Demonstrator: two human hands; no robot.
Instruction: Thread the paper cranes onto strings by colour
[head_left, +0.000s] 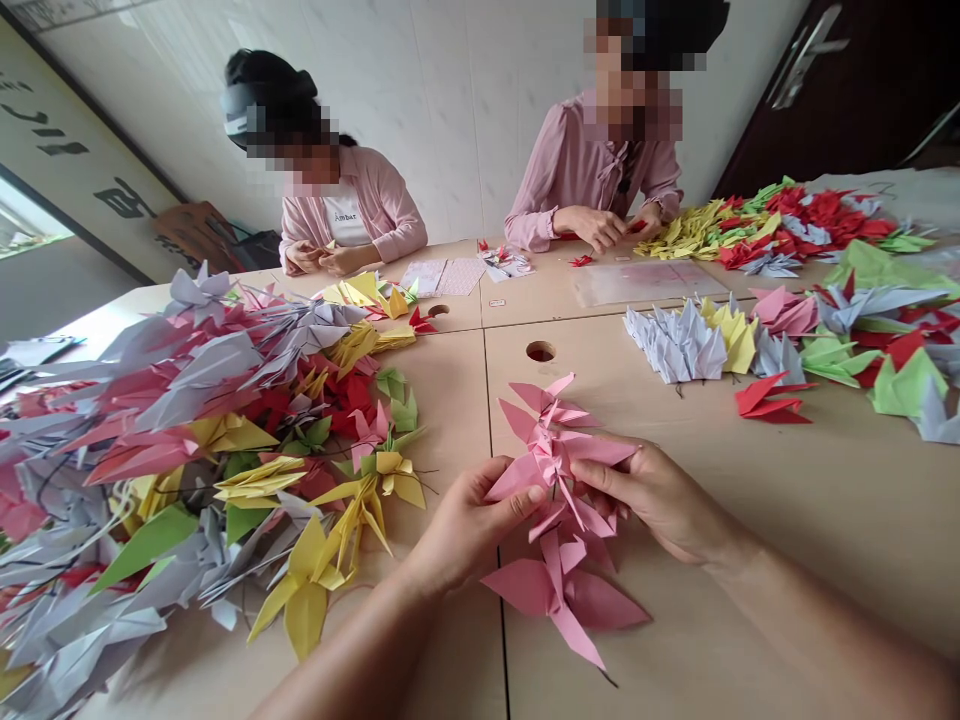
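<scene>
A string of pink folded paper cranes (551,460) runs up and down between my hands, just above the tabletop. My left hand (474,520) pinches a wing on its left side, thumb on top. From the right, my right hand (652,500) grips another pink wing between thumb and fingers; some of its fingers are hidden behind the paper. The lowest pink crane (562,590) hangs with wings spread, and a short dark thread end (609,680) pokes out beneath it.
Strung paper cranes (225,420) in several colours are heaped at left. More cranes (675,340) stand in rows at right, with a loose red crane (772,398) close by. Two people sit opposite, their hands (600,228) busy with paper. A round hole (541,351) pierces the table.
</scene>
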